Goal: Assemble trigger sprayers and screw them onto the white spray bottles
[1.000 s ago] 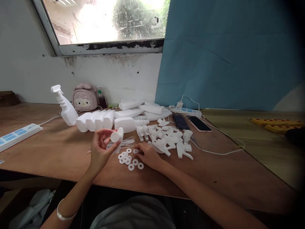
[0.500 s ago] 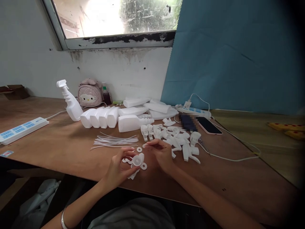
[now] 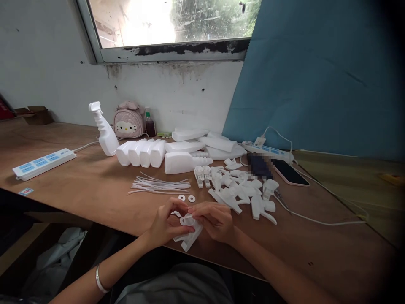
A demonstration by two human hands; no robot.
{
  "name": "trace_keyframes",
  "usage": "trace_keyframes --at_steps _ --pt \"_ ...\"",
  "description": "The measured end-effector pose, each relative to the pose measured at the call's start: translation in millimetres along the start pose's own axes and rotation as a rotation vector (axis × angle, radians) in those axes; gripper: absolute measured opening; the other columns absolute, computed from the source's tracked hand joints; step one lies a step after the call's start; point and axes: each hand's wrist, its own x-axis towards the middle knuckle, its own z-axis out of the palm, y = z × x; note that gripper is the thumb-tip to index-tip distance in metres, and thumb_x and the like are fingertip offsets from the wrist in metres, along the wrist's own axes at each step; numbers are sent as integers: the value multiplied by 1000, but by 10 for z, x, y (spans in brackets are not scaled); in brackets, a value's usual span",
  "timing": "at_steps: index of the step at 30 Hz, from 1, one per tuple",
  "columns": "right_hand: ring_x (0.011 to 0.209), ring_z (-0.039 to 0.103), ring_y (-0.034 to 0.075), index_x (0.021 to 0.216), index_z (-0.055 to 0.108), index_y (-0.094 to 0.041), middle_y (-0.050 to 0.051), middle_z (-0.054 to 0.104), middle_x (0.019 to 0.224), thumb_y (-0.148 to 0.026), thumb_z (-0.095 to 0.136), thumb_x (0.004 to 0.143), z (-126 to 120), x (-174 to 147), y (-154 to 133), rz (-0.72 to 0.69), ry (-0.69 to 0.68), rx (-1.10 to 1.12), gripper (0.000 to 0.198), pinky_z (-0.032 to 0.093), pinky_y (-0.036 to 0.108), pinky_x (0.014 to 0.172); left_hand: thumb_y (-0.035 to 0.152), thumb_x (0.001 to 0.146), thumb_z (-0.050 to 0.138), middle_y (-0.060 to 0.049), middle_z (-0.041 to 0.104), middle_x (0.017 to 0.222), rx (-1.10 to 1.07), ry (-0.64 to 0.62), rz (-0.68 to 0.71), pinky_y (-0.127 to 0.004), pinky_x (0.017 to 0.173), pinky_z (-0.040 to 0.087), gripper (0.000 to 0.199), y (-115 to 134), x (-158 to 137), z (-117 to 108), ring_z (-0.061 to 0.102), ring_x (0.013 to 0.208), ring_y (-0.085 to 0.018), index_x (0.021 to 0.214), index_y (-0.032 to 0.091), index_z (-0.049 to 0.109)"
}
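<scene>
My left hand grips a white trigger spray head, its trigger and body slanting down toward the table's front edge. Against the round collar of that spray head, the fingers of my right hand are pinched together. They appear to hold a small white washer, mostly hidden by the fingertips. Two flat washers, a left one and a right one, lie just beyond my hands. More white pieces are partly covered by my left hand.
Loose spray heads are heaped to the right, near a phone and cable. Thin white tubes lie beyond my left hand. White bottles are further back, with one upright spray bottle. A power strip is at left.
My right hand has moved from a washer on the table back to the spray head in my left hand. One washer has left the table. The view has shifted a little left.
</scene>
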Motion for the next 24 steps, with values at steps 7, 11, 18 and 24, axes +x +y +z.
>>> trace_keyframes --at_steps 7,11,18,24 --pt "81 65 15 93 60 -16 6 69 81 -3 47 76 2 18 -30 -137 -113 -103 25 54 29 70 36 54 78 -1 57 75 160 76 25 -26 67 45 46 -6 16 -2 54 69 -13 85 15 51" --pt "83 63 17 91 60 -16 7 68 83 -8 48 76 -23 31 -28 -186 -183 -175 21 53 33 72 35 57 76 1 55 70 219 116 71 -25 64 42 38 -28 5 -8 50 66 -12 77 15 51" --pt "85 59 18 87 56 -17 6 66 81 -11 50 74 -43 1 15 -176 -254 -247 16 48 35 74 34 64 72 1 52 65 424 124 265 -26 66 36 28 7 43 6 47 67 -13 63 15 52" --pt "85 56 20 84 53 -18 10 59 96 -14 49 74 -44 -27 14 -157 -270 -302 12 47 36 73 35 69 68 -1 49 72 386 45 252 -24 63 38 26 -15 25 17 47 68 -12 67 15 52"
